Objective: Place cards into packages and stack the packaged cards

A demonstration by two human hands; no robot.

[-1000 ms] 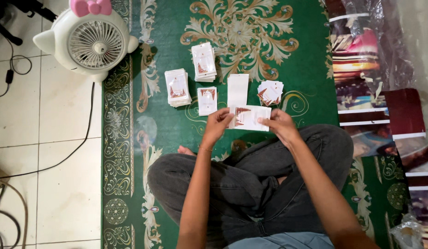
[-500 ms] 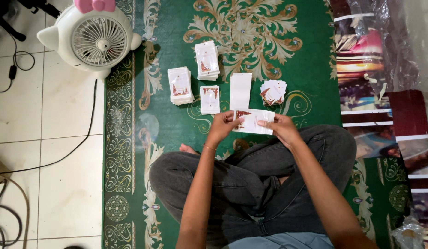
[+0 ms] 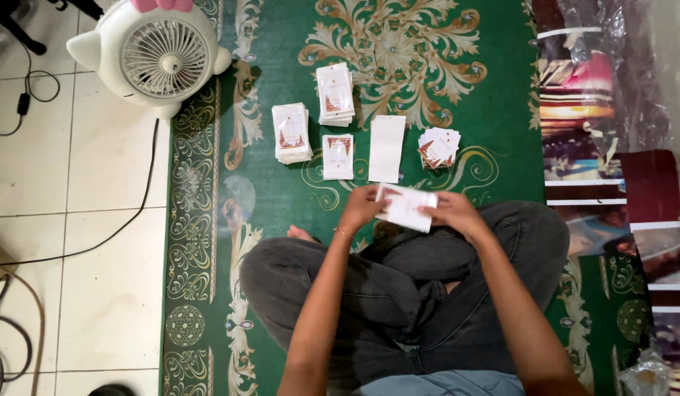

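Note:
I sit cross-legged on a green patterned rug (image 3: 501, 95). My left hand (image 3: 362, 207) and my right hand (image 3: 456, 213) together hold a white card (image 3: 407, 206) just above my knees. Beyond the hands lie card piles: a tall stack (image 3: 291, 133), another stack (image 3: 335, 94) further away, a single printed card (image 3: 337, 156), a plain white sleeve (image 3: 387, 148), and a loose fanned pile (image 3: 438, 147) on the right.
A white cat-shaped fan (image 3: 155, 53) stands at the rug's far left corner, its black cable (image 3: 127, 220) running over the tiled floor. Plastic-wrapped printed sheets (image 3: 611, 147) lie along the rug's right side.
The card in my hands has turned so its plain white side now faces up, and both hands have shifted slightly towards my lap.

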